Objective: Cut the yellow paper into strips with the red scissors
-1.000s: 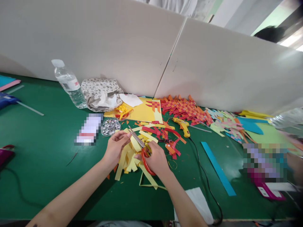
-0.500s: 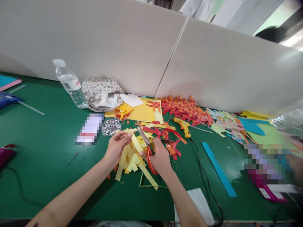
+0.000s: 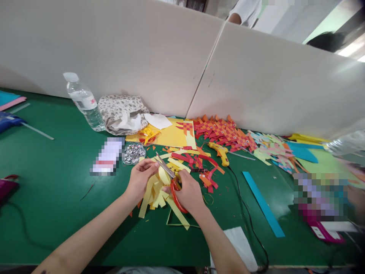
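Note:
My right hand [image 3: 190, 192] grips red-handled scissors [image 3: 171, 182], whose metal blades point up-left toward my left hand. My left hand [image 3: 139, 178] pinches the top end of a yellow paper strip [image 3: 163, 174] held against the blades. A loose heap of yellow paper strips [image 3: 154, 194] lies under and between both hands on the green table [image 3: 57, 182]. Red paper strips [image 3: 199, 161] lie just right of the scissors.
A water bottle [image 3: 84, 102], a patterned cloth pouch [image 3: 122, 112] and a dish of googly eyes [image 3: 133, 153] stand behind my left hand. A yellow glue gun [image 3: 219, 152] with its black cord, woven paper fish [image 3: 225, 132], a blue strip [image 3: 264, 203] and white partition boards [image 3: 171, 57] are to the right and behind.
The scissors swung right and away from the strip half a second ago, then came back up-left to the strip. My left hand stayed on the yellow strip.

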The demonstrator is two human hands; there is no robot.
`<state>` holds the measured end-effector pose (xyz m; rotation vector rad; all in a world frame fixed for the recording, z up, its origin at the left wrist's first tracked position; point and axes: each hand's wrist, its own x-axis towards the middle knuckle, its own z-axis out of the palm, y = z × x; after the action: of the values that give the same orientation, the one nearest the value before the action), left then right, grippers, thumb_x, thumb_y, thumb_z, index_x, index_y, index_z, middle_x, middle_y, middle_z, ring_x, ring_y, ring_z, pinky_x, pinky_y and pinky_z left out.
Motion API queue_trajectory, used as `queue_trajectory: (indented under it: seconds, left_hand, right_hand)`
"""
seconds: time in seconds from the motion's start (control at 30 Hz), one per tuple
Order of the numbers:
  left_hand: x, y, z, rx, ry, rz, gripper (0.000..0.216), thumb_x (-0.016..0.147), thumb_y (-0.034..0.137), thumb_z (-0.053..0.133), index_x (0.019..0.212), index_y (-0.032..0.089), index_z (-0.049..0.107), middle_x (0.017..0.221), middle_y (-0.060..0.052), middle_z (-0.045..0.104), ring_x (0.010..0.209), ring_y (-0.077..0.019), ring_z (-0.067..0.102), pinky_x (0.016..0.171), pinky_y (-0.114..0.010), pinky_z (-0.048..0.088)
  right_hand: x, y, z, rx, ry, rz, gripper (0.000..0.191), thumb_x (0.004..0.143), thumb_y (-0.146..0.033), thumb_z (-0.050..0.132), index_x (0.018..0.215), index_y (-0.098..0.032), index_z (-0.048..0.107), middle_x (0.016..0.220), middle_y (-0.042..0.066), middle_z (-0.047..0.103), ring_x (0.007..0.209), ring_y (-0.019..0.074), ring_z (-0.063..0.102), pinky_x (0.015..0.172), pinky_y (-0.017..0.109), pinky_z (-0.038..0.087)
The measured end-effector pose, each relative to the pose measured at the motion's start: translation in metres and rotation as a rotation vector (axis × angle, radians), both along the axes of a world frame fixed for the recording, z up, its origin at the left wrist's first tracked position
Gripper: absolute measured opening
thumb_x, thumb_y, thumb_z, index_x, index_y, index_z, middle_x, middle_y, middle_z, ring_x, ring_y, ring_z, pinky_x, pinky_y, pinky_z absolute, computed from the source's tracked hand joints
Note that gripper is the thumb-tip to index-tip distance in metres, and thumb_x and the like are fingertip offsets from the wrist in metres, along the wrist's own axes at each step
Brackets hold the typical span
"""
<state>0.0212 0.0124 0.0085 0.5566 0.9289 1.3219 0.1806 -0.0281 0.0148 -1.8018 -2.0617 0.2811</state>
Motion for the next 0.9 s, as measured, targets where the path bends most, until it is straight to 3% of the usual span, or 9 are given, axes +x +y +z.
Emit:
queue_trajectory:
  seconds: [0.37, 0.57, 0.7, 0.8, 0.9]
  left_hand:
    - [-0.001, 0.000, -0.004, -0.054, -0.073, -0.051, 0.019, 0.060, 0.022, 0.078, 0.067, 0.017, 0.061, 0.060, 0.005, 0.063, 0.054, -0.0065, 0.060, 0.056, -0.017, 0.049]
    - [-0.001, 0.000, 0.000, -0.076, -0.068, -0.115, 0.022, 0.058, 0.019, 0.079, 0.069, 0.016, 0.061, 0.062, 0.003, 0.065, 0.056, -0.0070, 0.061, 0.060, -0.017, 0.050]
    - [-0.004, 0.001, 0.004, -0.101, 0.034, -0.301, 0.029, 0.053, 0.016, 0.081, 0.074, 0.016, 0.060, 0.057, 0.002, 0.065, 0.051, -0.0093, 0.060, 0.056, -0.021, 0.050]
    - [-0.005, 0.001, 0.005, -0.023, 0.157, -0.517, 0.029, 0.054, 0.017, 0.080, 0.070, 0.018, 0.056, 0.052, 0.002, 0.064, 0.046, -0.0096, 0.057, 0.051, -0.020, 0.046]
    - [-0.003, -0.003, 0.003, 0.062, 0.229, -0.646, 0.028, 0.057, 0.017, 0.078, 0.070, 0.019, 0.053, 0.052, 0.001, 0.065, 0.048, -0.0110, 0.059, 0.050, -0.020, 0.043]
  right_hand:
    - [0.000, 0.001, -0.003, 0.028, 0.086, -0.013, 0.041, 0.069, -0.053, 0.061, 0.063, -0.022, 0.036, 0.066, -0.002, 0.046, 0.054, 0.0116, 0.043, 0.052, 0.024, 0.034]
    - [0.002, 0.004, 0.000, 0.080, 0.268, -0.056, 0.039, 0.067, -0.044, 0.064, 0.058, -0.022, 0.033, 0.062, -0.003, 0.042, 0.054, 0.0106, 0.038, 0.052, 0.024, 0.034]
    - [0.009, 0.007, 0.001, -0.029, 0.588, -0.101, 0.032, 0.063, -0.039, 0.068, 0.061, -0.021, 0.041, 0.059, -0.005, 0.042, 0.054, 0.0108, 0.039, 0.051, 0.024, 0.035]
    - [0.010, 0.008, -0.001, -0.192, 0.879, -0.033, 0.031, 0.061, -0.039, 0.070, 0.070, -0.021, 0.047, 0.069, -0.002, 0.054, 0.059, 0.0129, 0.050, 0.055, 0.026, 0.043]
    - [0.006, 0.008, -0.002, -0.240, 1.123, -0.012, 0.036, 0.057, -0.036, 0.075, 0.071, -0.022, 0.045, 0.073, -0.001, 0.058, 0.063, 0.0142, 0.055, 0.060, 0.029, 0.047]
